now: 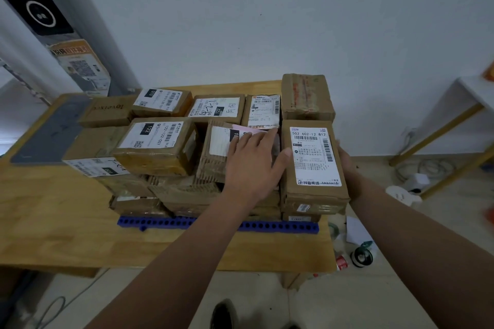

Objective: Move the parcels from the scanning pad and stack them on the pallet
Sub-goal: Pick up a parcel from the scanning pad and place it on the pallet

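Several cardboard parcels are stacked on a blue pallet on the wooden table. A brown parcel with a white "502 602-12 812" label sits on the stack's right front corner. My left hand lies flat with straight fingers on the corrugated parcel beside it, the thumb touching the labelled parcel's left side. My right hand presses against that parcel's right side and is mostly hidden behind it. The grey scanning pad lies at the table's left.
A grey kiosk with a QR poster stands at the back left. A white shelf with wooden legs is on the right. Tape rolls, paper, cables and a power strip lie on the floor beside the table.
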